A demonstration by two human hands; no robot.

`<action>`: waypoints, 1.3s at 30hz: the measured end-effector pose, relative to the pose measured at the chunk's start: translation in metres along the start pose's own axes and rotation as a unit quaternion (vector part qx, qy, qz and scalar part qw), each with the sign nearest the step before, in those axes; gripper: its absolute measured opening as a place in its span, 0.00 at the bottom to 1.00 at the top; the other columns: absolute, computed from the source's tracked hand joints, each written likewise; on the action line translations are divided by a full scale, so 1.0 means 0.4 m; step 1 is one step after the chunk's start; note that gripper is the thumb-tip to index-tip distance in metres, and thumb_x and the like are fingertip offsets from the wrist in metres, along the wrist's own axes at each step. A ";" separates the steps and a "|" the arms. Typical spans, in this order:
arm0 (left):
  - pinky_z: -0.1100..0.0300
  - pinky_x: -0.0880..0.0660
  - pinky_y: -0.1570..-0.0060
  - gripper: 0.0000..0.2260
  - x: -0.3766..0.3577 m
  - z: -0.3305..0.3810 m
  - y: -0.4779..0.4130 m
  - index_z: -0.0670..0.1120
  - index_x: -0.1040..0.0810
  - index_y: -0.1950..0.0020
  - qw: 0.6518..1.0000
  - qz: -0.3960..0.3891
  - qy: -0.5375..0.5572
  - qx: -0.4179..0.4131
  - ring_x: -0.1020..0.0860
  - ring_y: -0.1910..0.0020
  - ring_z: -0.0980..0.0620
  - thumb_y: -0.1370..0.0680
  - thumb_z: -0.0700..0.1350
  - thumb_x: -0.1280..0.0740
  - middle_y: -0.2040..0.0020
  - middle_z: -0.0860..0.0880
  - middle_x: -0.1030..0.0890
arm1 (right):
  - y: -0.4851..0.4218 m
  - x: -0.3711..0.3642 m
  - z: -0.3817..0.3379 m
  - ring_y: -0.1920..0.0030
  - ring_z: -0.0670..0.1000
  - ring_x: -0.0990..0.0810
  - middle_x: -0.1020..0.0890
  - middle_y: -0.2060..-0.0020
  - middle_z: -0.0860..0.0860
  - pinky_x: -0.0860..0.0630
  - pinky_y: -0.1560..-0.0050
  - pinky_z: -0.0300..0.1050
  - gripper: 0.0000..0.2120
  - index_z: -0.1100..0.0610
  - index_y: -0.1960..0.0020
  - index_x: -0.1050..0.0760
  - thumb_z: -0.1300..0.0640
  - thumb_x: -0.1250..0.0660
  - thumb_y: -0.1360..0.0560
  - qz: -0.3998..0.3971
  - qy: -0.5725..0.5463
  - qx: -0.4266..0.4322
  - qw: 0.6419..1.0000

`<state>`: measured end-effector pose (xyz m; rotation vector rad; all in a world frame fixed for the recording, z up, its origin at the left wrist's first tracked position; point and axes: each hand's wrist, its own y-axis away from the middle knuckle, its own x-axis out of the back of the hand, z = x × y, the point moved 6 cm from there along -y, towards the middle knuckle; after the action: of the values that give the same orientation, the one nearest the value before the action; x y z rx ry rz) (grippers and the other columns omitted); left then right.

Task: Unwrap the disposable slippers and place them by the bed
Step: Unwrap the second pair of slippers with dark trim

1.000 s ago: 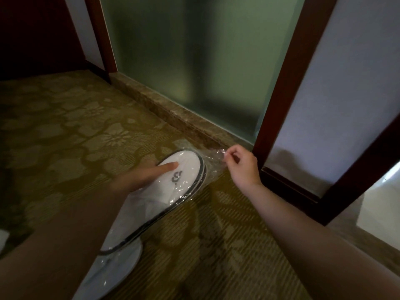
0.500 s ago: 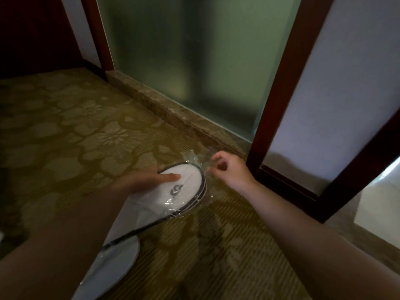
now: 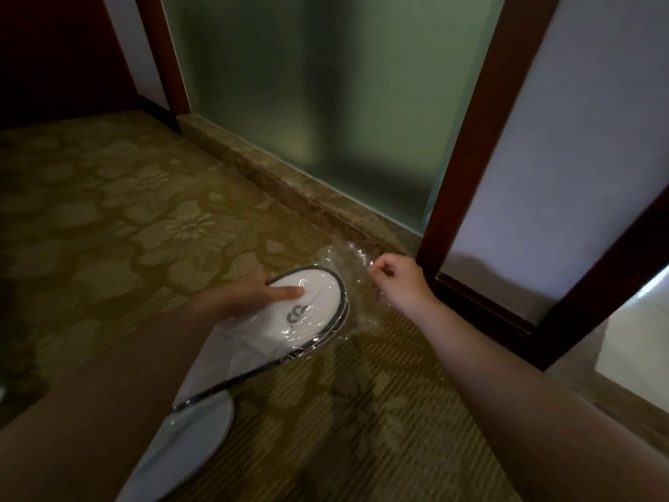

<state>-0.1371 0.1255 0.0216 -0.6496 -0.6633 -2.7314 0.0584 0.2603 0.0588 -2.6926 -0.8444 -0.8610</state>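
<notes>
Around: patterned carpet (image 3: pixel 108 219), frosted glass door (image 3: pixel 325 103) beyond.
My left hand (image 3: pixel 249 297): clasps wrapped slippers (image 3: pixel 311 309).
My right hand (image 3: pixel 398 280): pinches plastic wrapper (image 3: pixel 356 262), re-closed since half a second ago.

dim, warm cast | daylight at lower right | glare on plastic wrap (image 3: pixel 356 284) | soft focus | edges bowed

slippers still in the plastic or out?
Still in. Clear plastic wrap glints over the slippers and bunches past the toe, where the right hand pinches it. The left hand holds the slippers.
</notes>
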 end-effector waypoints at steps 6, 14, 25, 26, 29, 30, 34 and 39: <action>0.63 0.23 0.66 0.20 -0.012 0.031 0.002 0.51 0.19 0.60 1.000 0.003 -0.009 -0.015 0.17 0.64 0.54 0.41 0.65 0.28 0.66 0.52 0.16 | -0.012 0.032 0.090 0.76 0.46 0.22 0.22 0.68 0.52 0.27 0.73 0.37 0.12 0.53 0.65 0.26 0.58 0.35 0.23 0.027 -0.085 -0.116 0.989; 0.61 0.22 0.58 0.35 -0.062 0.025 0.000 0.54 0.19 0.53 0.991 -0.123 -0.049 0.015 0.16 0.55 0.52 0.54 0.71 0.27 0.53 0.50 0.15 | -0.012 0.042 0.137 0.62 0.55 0.18 0.19 0.66 0.53 0.20 0.52 0.50 0.12 0.54 0.66 0.24 0.57 0.37 0.24 0.026 0.053 -0.173 0.983; 0.60 0.22 0.59 0.13 -0.029 -0.011 -0.001 0.51 0.20 0.54 0.993 -0.074 -0.086 0.040 0.17 0.57 0.50 0.31 0.58 0.30 0.56 0.49 0.16 | 0.004 0.040 0.020 0.57 0.48 0.25 0.23 0.58 0.48 0.31 0.57 0.41 0.03 0.54 0.53 0.25 0.59 0.38 0.23 0.049 0.083 0.021 0.995; 0.60 0.22 0.60 0.12 -0.027 -0.012 -0.002 0.50 0.20 0.54 0.992 -0.072 -0.091 0.043 0.17 0.57 0.50 0.30 0.57 0.30 0.56 0.49 0.16 | -0.001 0.022 0.011 0.58 0.47 0.25 0.22 0.59 0.48 0.30 0.58 0.41 0.06 0.53 0.54 0.24 0.59 0.39 0.22 0.017 0.060 0.014 0.998; 0.64 0.23 0.64 0.12 -0.032 -0.010 -0.001 0.49 0.21 0.52 0.991 -0.074 -0.096 0.050 0.18 0.59 0.53 0.28 0.56 0.31 0.57 0.50 0.17 | 0.001 -0.042 -0.003 0.56 0.50 0.23 0.22 0.60 0.47 0.25 0.52 0.47 0.08 0.50 0.54 0.23 0.57 0.40 0.22 -0.090 -0.003 -0.025 0.996; 0.65 0.24 0.65 0.13 -0.032 -0.008 0.000 0.49 0.21 0.50 0.991 -0.073 -0.096 0.052 0.18 0.59 0.54 0.28 0.56 0.31 0.57 0.51 0.17 | 0.005 -0.060 -0.007 0.54 0.51 0.22 0.21 0.57 0.48 0.25 0.48 0.48 0.07 0.52 0.50 0.22 0.55 0.39 0.22 -0.123 -0.008 -0.033 0.992; 0.64 0.23 0.63 0.29 -0.043 0.005 0.008 0.49 0.21 0.48 0.988 -0.099 -0.109 0.056 0.18 0.56 0.53 0.41 0.67 0.30 0.54 0.51 0.17 | 0.012 -0.087 -0.010 0.52 0.50 0.22 0.20 0.55 0.49 0.26 0.47 0.49 0.08 0.52 0.54 0.22 0.48 0.34 0.25 -0.178 -0.002 -0.039 0.983; 0.58 0.21 0.55 0.31 -0.047 0.007 0.004 0.46 0.21 0.44 0.987 -0.095 -0.117 0.058 0.18 0.53 0.48 0.38 0.65 0.28 0.51 0.47 0.17 | 0.011 -0.083 0.002 0.56 0.49 0.24 0.24 0.61 0.46 0.25 0.50 0.48 0.04 0.51 0.57 0.25 0.52 0.34 0.25 -0.181 -0.010 -0.056 0.982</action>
<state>-0.1192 0.1279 0.0155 -0.9323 -0.9789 -2.7848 0.0391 0.2417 0.0387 -2.6881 -1.3576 -0.9803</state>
